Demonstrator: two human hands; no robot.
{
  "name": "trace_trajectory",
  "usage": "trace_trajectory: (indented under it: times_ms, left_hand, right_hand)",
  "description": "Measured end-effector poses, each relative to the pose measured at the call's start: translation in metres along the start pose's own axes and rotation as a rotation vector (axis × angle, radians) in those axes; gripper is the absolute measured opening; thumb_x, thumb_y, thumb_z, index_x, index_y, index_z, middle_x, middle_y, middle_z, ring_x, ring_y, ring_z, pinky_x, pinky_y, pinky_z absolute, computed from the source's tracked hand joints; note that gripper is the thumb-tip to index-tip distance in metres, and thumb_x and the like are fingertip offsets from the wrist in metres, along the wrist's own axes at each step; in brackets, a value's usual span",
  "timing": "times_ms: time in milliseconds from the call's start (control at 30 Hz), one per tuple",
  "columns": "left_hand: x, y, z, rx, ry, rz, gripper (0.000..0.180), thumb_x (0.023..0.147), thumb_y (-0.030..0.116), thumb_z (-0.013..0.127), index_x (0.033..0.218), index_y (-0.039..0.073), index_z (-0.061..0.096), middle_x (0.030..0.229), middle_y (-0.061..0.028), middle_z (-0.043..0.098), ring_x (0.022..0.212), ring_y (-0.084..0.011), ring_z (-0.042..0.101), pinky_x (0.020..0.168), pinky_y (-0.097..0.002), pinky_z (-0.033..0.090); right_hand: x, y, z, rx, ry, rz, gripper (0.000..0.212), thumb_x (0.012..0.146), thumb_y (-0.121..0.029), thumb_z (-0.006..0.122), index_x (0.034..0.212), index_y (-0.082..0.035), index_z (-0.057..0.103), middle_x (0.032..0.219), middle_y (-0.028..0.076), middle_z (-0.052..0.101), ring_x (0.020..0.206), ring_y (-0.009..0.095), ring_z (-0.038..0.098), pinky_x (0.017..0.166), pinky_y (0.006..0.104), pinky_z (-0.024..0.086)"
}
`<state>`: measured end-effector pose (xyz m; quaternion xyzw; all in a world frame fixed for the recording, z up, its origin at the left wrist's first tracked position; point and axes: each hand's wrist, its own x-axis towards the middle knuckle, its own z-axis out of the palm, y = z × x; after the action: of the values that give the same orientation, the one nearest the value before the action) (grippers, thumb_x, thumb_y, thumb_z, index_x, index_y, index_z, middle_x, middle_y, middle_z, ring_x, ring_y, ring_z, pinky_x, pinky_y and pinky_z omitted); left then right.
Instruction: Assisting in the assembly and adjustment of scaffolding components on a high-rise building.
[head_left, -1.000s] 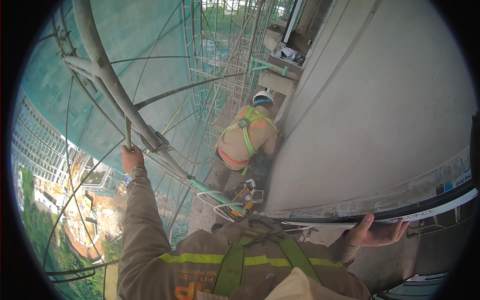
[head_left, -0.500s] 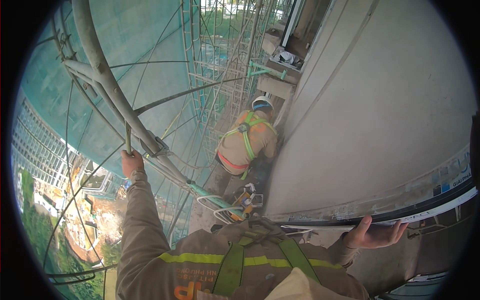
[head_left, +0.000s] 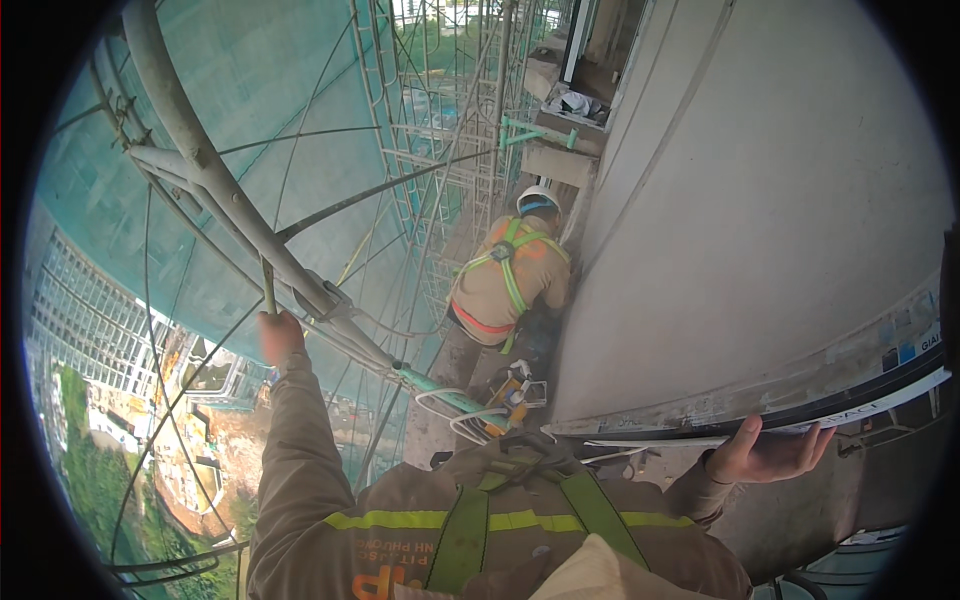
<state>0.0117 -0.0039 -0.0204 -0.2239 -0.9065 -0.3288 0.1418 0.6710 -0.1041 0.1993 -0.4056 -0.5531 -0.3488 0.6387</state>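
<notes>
My left hand (head_left: 282,338), arm reaching out to the left, is closed round a thin upright scaffold tube (head_left: 268,285) below a thick grey pipe. At the right, my right hand (head_left: 765,455) is cupped against the dark lower edge (head_left: 800,422) of a large grey panel (head_left: 760,230). Its thumb points up on the edge and its fingers reach along the underside. A white printed strip (head_left: 880,400) runs along that edge. Just ahead of me, a yellow-and-black power tool (head_left: 515,395) sits by the walkway, partly hidden by my chest.
A co-worker (head_left: 515,260) in a white helmet and green harness crouches ahead on the narrow walkway (head_left: 425,420), against the panel. Scaffold pipes (head_left: 215,175) and green netting (head_left: 300,90) line the left. Ground (head_left: 190,470) shows far below. White cable (head_left: 450,412) loops round a green pipe.
The view has shifted slightly, so most things sit a little further right. Both my hands keep their places on the tube and the panel edge. The co-worker stays crouched.
</notes>
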Motion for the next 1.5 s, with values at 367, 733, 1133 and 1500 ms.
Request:
trace_trajectory:
  times_ms: [367,733,1133,1500]
  left_hand:
    - [0.002,0.000,-0.007,-0.011,-0.029,-0.016,0.026,0.085,0.035,0.058,0.097,0.012,0.056,0.091,-0.0166,0.070,0.082,-0.0435,0.066,0.068,-0.0543,0.050]
    - [0.000,0.001,-0.005,-0.011,-0.013,-0.001,0.027,0.085,0.034,0.057,0.098,0.011,0.055,0.090,-0.0175,0.070,0.082,-0.0430,0.067,0.068,-0.0536,0.051]
    - [-0.001,0.001,-0.002,-0.013,0.029,0.016,0.025,0.085,0.034,0.058,0.096,0.012,0.054,0.087,-0.0171,0.070,0.079,-0.0430,0.066,0.064,-0.0537,0.050]
    - [0.001,-0.003,0.006,0.002,0.035,0.027,0.026,0.086,0.035,0.058,0.096,0.012,0.053,0.086,-0.0158,0.069,0.079,-0.0435,0.065,0.064,-0.0547,0.049]
  right_hand:
    - [-0.001,-0.006,-0.003,0.002,-0.008,0.033,0.074,0.084,-0.030,0.079,0.139,0.001,0.041,0.150,0.020,0.029,0.144,0.038,0.029,0.119,0.0576,0.025]
    - [0.001,-0.008,0.000,0.082,0.001,0.083,0.070,0.083,-0.017,0.079,0.139,0.000,0.040,0.151,0.017,0.029,0.144,0.035,0.028,0.121,0.0542,0.022]
    - [-0.001,-0.008,0.000,0.046,0.035,0.087,0.070,0.081,-0.020,0.080,0.136,0.000,0.044,0.150,0.019,0.031,0.144,0.037,0.028,0.120,0.0558,0.024]
    - [-0.005,0.001,-0.004,-0.030,-0.001,0.071,0.079,0.083,-0.034,0.080,0.142,-0.002,0.038,0.152,0.024,0.026,0.144,0.042,0.028,0.116,0.0591,0.030]
